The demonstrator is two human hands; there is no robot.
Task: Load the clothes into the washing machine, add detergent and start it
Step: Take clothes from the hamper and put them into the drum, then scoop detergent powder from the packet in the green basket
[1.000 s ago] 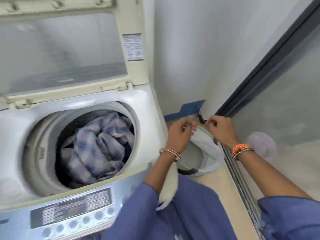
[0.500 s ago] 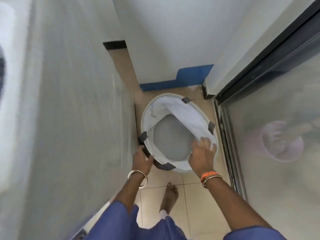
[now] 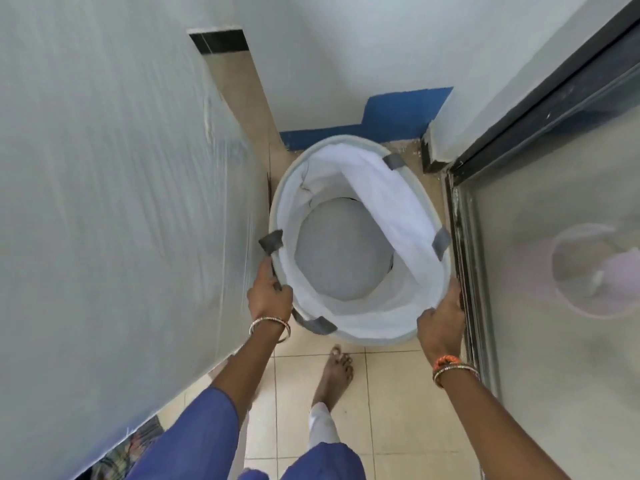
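Note:
A round grey laundry basket (image 3: 346,258) with a white lining stands on the tiled floor between the washing machine's side (image 3: 114,209) and a glass door. I see no clothes inside it, only its grey bottom. My left hand (image 3: 269,295) grips the basket's rim by its dark left handle. My right hand (image 3: 441,322) holds the rim on the near right side, thumb over the lining. The washing machine's drum and controls are out of view.
A frosted sliding glass door (image 3: 554,271) with a dark frame runs along the right; a pale round tub shows through it. A white wall with a blue base strip (image 3: 381,123) closes the corner behind the basket. My bare foot (image 3: 334,372) stands just before the basket.
My view swung from the loaded drum down to the basket on the floor. Both hands went to the basket's rim; the right hand moved from inside the lining to the outer right edge.

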